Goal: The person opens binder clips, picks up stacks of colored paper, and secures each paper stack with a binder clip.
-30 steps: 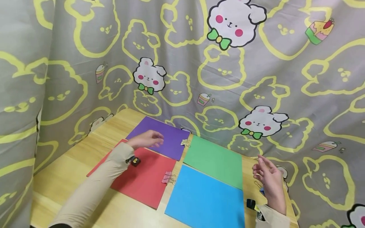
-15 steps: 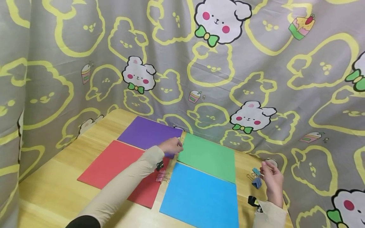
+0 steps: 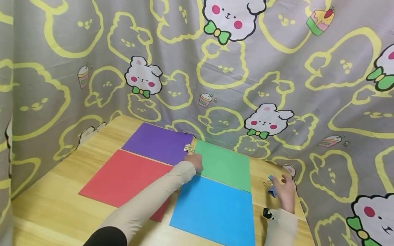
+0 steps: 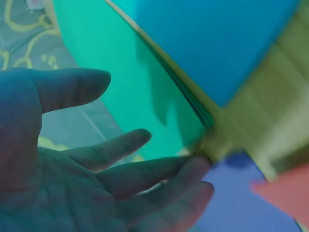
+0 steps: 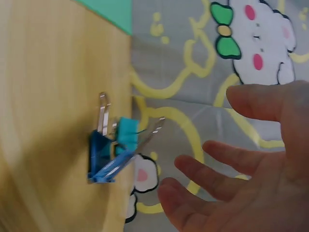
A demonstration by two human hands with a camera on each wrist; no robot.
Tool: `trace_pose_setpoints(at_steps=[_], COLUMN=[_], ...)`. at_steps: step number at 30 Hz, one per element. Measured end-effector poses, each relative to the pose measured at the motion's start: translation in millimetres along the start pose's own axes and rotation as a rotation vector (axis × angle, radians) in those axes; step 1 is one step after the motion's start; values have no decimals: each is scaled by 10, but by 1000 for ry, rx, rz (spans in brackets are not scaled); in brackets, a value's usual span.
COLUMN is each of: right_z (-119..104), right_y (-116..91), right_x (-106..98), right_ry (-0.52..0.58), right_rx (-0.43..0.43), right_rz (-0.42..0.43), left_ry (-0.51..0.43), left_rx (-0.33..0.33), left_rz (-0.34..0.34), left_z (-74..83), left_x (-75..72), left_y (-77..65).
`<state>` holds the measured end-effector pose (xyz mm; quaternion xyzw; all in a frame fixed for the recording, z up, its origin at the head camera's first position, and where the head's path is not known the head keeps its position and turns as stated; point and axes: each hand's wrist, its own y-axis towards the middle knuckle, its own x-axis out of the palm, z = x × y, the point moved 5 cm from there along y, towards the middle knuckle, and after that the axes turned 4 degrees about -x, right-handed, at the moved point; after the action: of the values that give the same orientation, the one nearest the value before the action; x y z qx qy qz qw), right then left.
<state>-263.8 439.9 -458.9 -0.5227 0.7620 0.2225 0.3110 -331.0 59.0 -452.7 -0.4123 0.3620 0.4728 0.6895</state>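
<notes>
My left hand hovers over the near-left corner of the green sheets, fingers loosely bent and thumb apart. In the left wrist view its fingertips are right at that corner, where several stacked layers show. Just beyond this hand, a pale yellow binder clip lies at the right edge of the purple sheet. My right hand has spread, relaxed fingers and nothing in them. Beside it, a dark blue binder clip and a smaller teal binder clip lie on the table.
The red sheet lies at front left, partly under my left sleeve. A blue sheet is at front right. All rest on a wooden table, with a patterned curtain behind its far edges.
My left hand has moved right from over the purple sheet, past the pale clip, to the green sheets. My right hand has come closer to the blue and teal clips. The head view has shifted.
</notes>
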Motion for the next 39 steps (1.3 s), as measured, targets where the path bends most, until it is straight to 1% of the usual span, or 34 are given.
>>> trace_pose_setpoints(at_steps=[2,3,6,9,11,14,18,22,25,27,29,33,36,39], right_z=[21,31,49,58,66,83,117,144,143,132,120,107,111,117], right_y=[29,40,51,35,21,3,-9,-5,5,9,14,15,18,19], right_x=[51,75,131,154,136,103,85,80,80,87,90,90,91,97], right_ry=[-33,-58,-147,-194,-205,-208,-209,-202,-202,-198,-192,-180,-175,-172], right_rx=[-6,-8,-27,-41,-50,-58,-58,-41,-33,-34,-33,-24,-21,-17], right_rz=[-43,-70,-141,-177,-171,-139,-89,-56,-57,-66,-80,-108,-121,-135], left_ry=[53,65,60,39,29,34,39,44,35,21,-21,-116,-166,-207], left_rx=[-2,-3,-19,-53,-84,-133,-216,-323,-389,-424,-453,-495,-504,-523], left_rz=[-11,-19,-19,4,28,60,117,201,261,288,304,285,238,198], left_z=[56,74,107,118,140,168,188,176,173,173,179,192,191,157], left_x=[21,47,126,226,276,349,389,402,418,426,426,405,401,429], left_y=[8,33,113,212,256,350,453,525,573,594,616,627,625,629])
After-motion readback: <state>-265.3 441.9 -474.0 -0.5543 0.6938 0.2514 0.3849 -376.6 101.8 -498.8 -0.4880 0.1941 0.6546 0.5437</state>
